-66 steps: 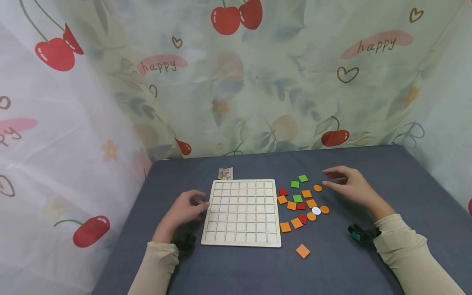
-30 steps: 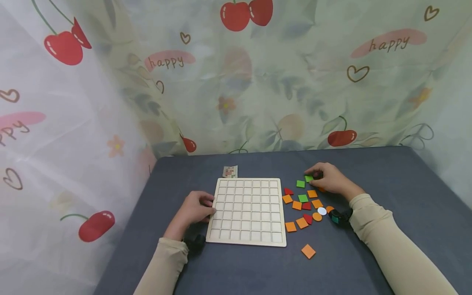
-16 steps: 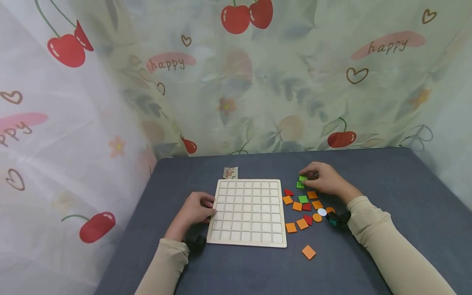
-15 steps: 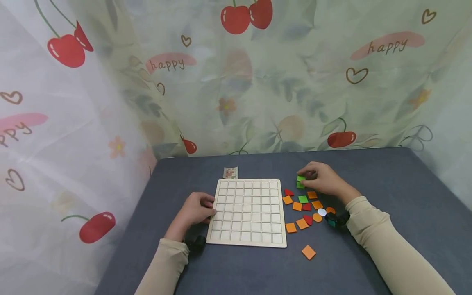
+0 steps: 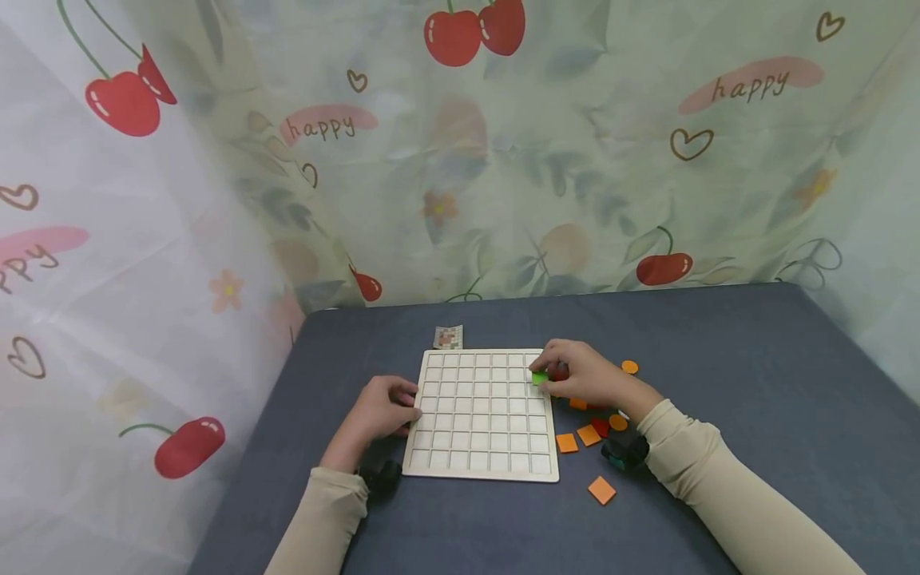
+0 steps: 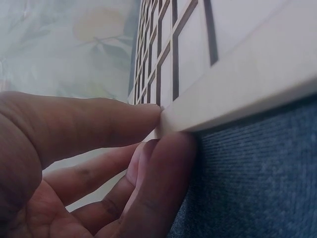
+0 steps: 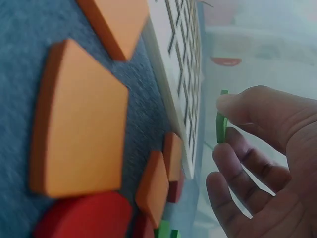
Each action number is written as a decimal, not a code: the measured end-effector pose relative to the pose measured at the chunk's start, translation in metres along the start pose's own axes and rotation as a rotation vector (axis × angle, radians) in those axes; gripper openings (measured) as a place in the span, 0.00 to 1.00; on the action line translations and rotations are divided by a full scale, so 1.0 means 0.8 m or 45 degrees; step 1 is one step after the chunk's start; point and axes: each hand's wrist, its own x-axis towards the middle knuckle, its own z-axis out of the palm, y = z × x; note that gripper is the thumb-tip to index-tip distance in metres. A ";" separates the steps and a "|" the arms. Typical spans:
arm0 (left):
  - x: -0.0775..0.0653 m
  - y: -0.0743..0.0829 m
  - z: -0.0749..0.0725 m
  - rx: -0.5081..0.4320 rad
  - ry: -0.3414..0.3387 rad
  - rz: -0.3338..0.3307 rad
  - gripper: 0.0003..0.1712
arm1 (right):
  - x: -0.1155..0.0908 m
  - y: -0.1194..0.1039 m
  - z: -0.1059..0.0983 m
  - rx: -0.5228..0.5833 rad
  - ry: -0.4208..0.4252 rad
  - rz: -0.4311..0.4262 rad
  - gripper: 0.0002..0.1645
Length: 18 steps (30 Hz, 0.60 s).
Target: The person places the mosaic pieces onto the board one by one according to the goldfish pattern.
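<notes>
A pale wooden grid board (image 5: 477,423) with square cells lies flat on the dark cloth. My left hand (image 5: 377,411) holds its left edge, thumb and fingertips right at the rim (image 6: 233,106). Between the thumb and fingers of my right hand (image 5: 585,375) is a green square tile (image 5: 539,378), pinched over the board's upper right corner. From the right wrist view, the same green tile (image 7: 222,121) appears edge-on, raised beside the board. Part of the tile pile to the right of the board is hidden under the right hand and wrist.
Orange square tiles (image 5: 567,443), orange discs (image 5: 629,367) and a red piece (image 5: 600,427) lie right of the board. One orange tile (image 5: 602,491) sits apart, nearer the front. A small patterned card (image 5: 449,338) lies behind the board. Printed curtains surround the table.
My right hand has picked up green from the back of the pile and moved left with a green tile over the board's corner. The left hand has closed in on the board's edge.
</notes>
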 end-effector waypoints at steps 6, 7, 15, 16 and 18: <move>0.000 0.001 -0.001 0.004 -0.002 -0.008 0.21 | 0.002 0.003 0.010 -0.013 -0.022 -0.001 0.16; 0.000 0.002 -0.002 0.000 -0.002 -0.015 0.21 | 0.003 0.004 0.012 -0.019 -0.026 -0.003 0.16; 0.002 -0.001 -0.001 0.001 -0.009 -0.008 0.21 | 0.005 0.007 0.017 -0.043 -0.055 -0.022 0.15; 0.003 -0.002 0.000 -0.001 -0.009 -0.007 0.21 | 0.006 0.007 0.018 -0.040 -0.059 -0.022 0.16; 0.003 -0.002 0.000 -0.005 -0.011 -0.003 0.21 | 0.006 0.007 0.018 -0.033 -0.065 -0.014 0.16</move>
